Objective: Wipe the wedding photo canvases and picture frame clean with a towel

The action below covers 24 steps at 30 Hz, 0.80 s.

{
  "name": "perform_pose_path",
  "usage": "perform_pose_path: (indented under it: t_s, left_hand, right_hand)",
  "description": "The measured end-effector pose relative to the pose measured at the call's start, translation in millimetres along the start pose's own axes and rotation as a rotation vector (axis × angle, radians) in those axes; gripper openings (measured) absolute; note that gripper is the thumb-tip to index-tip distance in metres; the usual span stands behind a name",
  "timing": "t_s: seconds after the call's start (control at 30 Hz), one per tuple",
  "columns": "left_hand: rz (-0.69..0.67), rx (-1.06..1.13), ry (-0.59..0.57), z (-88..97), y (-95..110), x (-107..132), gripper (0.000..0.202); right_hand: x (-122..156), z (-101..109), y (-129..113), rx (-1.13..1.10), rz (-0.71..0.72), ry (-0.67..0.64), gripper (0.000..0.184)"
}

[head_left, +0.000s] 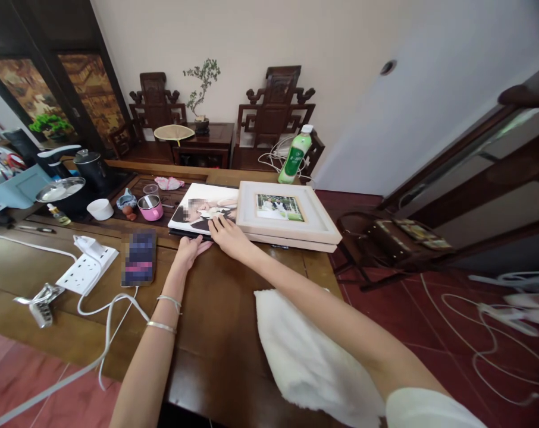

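A photo album (202,208) with a printed cover lies on the dark wooden table (220,333). My left hand (190,248) rests flat at the album's near edge, fingers stretched out and touching it. My right hand (227,235) lies on the album's near right corner with fingers spread. Right of the album sits a white framed photo box (287,220), touching it.
A white cloth (305,356) lies on the table near me. A phone (138,257), a white power strip (87,264) with cables, a pink cup (150,208), a white cup (100,208), a kettle (90,166) and a green bottle (295,156) stand around. Carved chairs line the wall.
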<state>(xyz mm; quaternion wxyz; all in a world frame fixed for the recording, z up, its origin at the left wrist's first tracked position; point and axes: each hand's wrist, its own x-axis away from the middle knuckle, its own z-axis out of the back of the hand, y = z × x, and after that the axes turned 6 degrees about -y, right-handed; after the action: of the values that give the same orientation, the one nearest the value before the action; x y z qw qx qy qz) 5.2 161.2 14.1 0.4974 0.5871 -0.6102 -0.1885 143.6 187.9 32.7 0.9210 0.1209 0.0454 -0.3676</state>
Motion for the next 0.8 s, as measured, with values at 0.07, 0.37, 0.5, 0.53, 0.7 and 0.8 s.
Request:
perform_pose_path:
  t_s: [0.07, 0.37, 0.5, 0.53, 0.7, 0.8]
  left_hand:
    - [0.004, -0.009, 0.005, 1.2, 0, -2, 0.026]
    - [-0.002, -0.037, -0.071, 4.1, 1, -4, 0.015]
    - [0.014, -0.090, -0.122, 5.9, 5, -2, 0.010]
    - [0.023, -0.121, -0.141, 6.9, 7, 0, 0.004]
    - [-0.022, -0.630, -0.116, 12.8, 18, 15, 0.016]
    - [-0.102, -0.740, -0.074, 3.1, 26, 22, 0.014]
  right_hand:
    - [-2, 0, 1, -0.011, -0.005, -0.001, 0.050]
    - [2, 1, -1, -0.070, 0.007, -0.005, 0.048]
    - [6, 17, 4, -0.108, 0.041, 0.018, 0.043]
    - [10, 23, 9, -0.144, 0.055, 0.052, 0.042]
    - [71, 46, 72, -0.337, -0.305, 0.279, 0.031]
    - [124, 41, 123, -0.322, -0.754, 0.266, 0.029]
